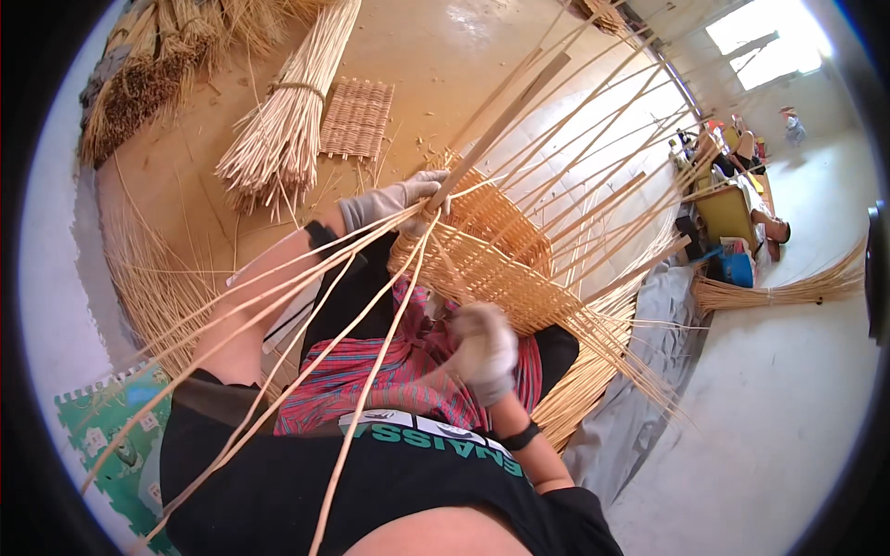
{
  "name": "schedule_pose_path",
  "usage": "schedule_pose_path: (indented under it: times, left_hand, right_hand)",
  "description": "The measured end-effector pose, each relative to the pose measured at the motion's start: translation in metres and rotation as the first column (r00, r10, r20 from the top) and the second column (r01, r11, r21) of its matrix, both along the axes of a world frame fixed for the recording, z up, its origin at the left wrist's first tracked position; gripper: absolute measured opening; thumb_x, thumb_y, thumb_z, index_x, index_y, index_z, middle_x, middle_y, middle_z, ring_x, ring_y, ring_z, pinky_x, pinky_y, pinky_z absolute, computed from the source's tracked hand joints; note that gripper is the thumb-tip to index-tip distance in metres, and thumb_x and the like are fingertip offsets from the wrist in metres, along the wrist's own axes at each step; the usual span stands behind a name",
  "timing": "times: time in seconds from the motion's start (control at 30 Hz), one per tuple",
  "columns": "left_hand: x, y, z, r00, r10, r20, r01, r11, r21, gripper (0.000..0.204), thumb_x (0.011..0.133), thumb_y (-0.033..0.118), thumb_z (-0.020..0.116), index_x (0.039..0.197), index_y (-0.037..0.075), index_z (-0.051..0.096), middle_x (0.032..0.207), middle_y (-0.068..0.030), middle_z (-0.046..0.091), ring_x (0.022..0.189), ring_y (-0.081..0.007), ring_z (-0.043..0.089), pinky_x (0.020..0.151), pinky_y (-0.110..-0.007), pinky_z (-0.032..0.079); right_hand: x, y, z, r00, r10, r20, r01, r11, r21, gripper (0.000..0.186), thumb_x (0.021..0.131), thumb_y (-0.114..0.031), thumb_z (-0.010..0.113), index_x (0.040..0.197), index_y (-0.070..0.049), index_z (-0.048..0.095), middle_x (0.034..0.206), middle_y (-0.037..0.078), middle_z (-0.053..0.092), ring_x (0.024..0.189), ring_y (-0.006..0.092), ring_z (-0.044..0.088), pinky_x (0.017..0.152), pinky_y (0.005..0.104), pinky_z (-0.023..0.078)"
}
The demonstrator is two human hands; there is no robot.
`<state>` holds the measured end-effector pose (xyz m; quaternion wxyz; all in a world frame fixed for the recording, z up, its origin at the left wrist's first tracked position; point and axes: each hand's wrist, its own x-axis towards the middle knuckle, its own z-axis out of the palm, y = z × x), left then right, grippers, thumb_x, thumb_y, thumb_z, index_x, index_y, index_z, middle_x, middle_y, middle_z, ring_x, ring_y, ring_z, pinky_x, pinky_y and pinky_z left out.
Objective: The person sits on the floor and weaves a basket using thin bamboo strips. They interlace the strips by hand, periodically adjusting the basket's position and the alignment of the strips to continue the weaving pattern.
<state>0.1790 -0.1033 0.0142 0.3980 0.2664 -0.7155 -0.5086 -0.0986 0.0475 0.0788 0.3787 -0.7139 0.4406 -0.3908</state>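
Note:
A half-woven wicker basket [505, 278] rests tilted across my lap, its long bare stakes fanning out to the upper right. My left hand [399, 204], in a pale work glove, closes on the basket's near left corner, beside a flat wooden stick [501, 130] standing there. From that corner several long willow rods [375, 295] spread toward my body, past my left forearm. Below the basket's front wall is my gloved right hand [487, 347], smeared by motion. Its fingers are blurred, and I cannot make out what it holds, if anything.
A tied bundle of peeled rods [301, 93] and a small woven mat [357, 118] lie on the floor ahead. Darker bundles [139, 93] stand far left. More rods [584, 380] lie right of my lap on grey sheeting [649, 361]. A blue container [737, 267] stands farther right.

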Motion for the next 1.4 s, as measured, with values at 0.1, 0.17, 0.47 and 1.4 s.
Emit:
schedule_pose_path:
  times: [0.1, 0.17, 0.47, 1.4]
  left_hand:
    - [-0.015, 0.028, 0.006, 0.971, 0.221, -0.095, -0.202, 0.963, 0.178, 0.029, 0.082, 0.014, 0.082, 0.104, 0.014, 0.063, 0.147, -0.0108, 0.044, 0.147, -0.0257, 0.028, 0.11, -0.041, 0.036]
    - [-0.019, 0.033, 0.003, 0.956, 0.279, -0.093, -0.267, 0.956, 0.125, 0.027, 0.082, 0.012, 0.081, 0.103, 0.013, 0.063, 0.148, -0.0111, 0.044, 0.145, -0.0251, 0.032, 0.109, -0.039, 0.036]
    - [-0.049, 0.033, -0.008, 0.837, 0.503, -0.217, -0.448, 0.856, 0.256, 0.017, 0.087, 0.006, 0.075, 0.098, 0.01, 0.063, 0.132, -0.0017, 0.051, 0.094, -0.0094, 0.053, 0.089, -0.029, 0.048]
    - [-0.097, 0.054, 0.0, 0.521, 0.826, -0.214, -0.817, 0.556, 0.156, 0.048, 0.092, 0.006, 0.067, 0.137, 0.001, 0.052, 0.118, -0.0115, 0.067, 0.106, -0.0211, 0.064, 0.097, -0.034, 0.05]
  right_hand:
    - [-0.059, -0.055, -0.028, 0.594, -0.669, 0.446, 0.253, 0.682, 0.686, 0.013, 0.106, -0.02, 0.059, 0.108, -0.008, 0.063, 0.086, 0.0, 0.062, 0.073, 0.0066, 0.056, 0.056, 0.0185, 0.045]
    - [-0.075, -0.072, -0.06, 0.674, -0.588, 0.447, 0.293, 0.768, 0.569, 0.017, 0.104, -0.022, 0.062, 0.113, -0.008, 0.064, 0.099, 0.002, 0.067, 0.083, 0.0082, 0.061, 0.06, 0.0197, 0.048]
    - [0.073, -0.18, 0.053, 0.906, -0.266, 0.331, 0.332, 0.93, -0.161, 0.046, 0.103, -0.009, 0.053, 0.149, -0.008, 0.046, 0.118, 0.01, 0.067, 0.095, 0.016, 0.064, 0.074, 0.0274, 0.051]
    - [0.045, -0.111, -0.005, 0.896, -0.263, -0.358, 0.294, 0.955, 0.035, 0.038, 0.101, -0.027, 0.057, 0.132, -0.006, 0.063, 0.099, 0.024, 0.073, 0.093, 0.0381, 0.072, 0.084, 0.0454, 0.056]
